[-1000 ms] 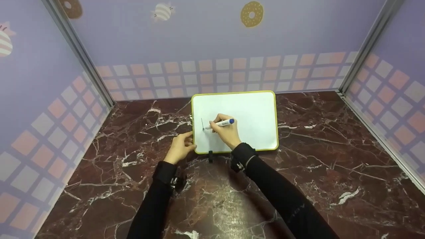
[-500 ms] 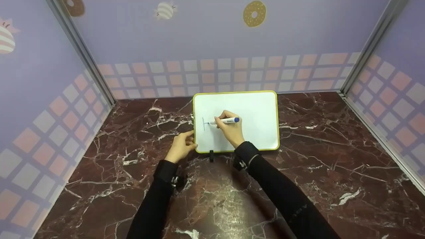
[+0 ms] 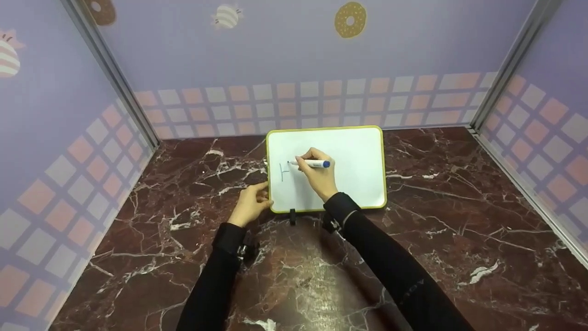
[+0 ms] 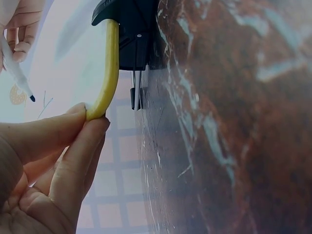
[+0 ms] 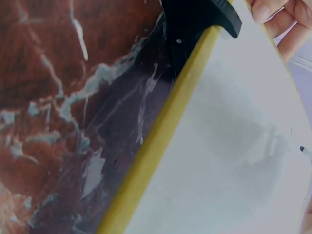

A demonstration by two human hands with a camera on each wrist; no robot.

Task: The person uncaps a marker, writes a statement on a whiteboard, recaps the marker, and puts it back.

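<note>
A whiteboard (image 3: 353,184) with a yellow frame stands tilted back on a black stand (image 4: 139,36). My left hand (image 3: 250,202) pinches the board's lower left corner between thumb and fingers, seen close up in the left wrist view. My right hand (image 3: 320,177) holds a white marker (image 3: 313,163) with a blue end, gripped like a pen in front of the board. The marker's dark tip points left, right by the board's left part. Thin blue strokes (image 3: 282,172), one upright and one short crosswise, show on the white surface near the tip.
The board stands on a dark red marbled table (image 3: 161,257). Close behind it rises a purple wall (image 3: 285,55) with a band of pink and white squares, and side walls flank the table. A black clip foot (image 3: 292,217) juts out below the board's lower edge.
A short crosswise stroke has been drawn from the upright one. My right hand with the marker has moved right and up from the upright stroke's lower end. My left hand stays at the corner.
</note>
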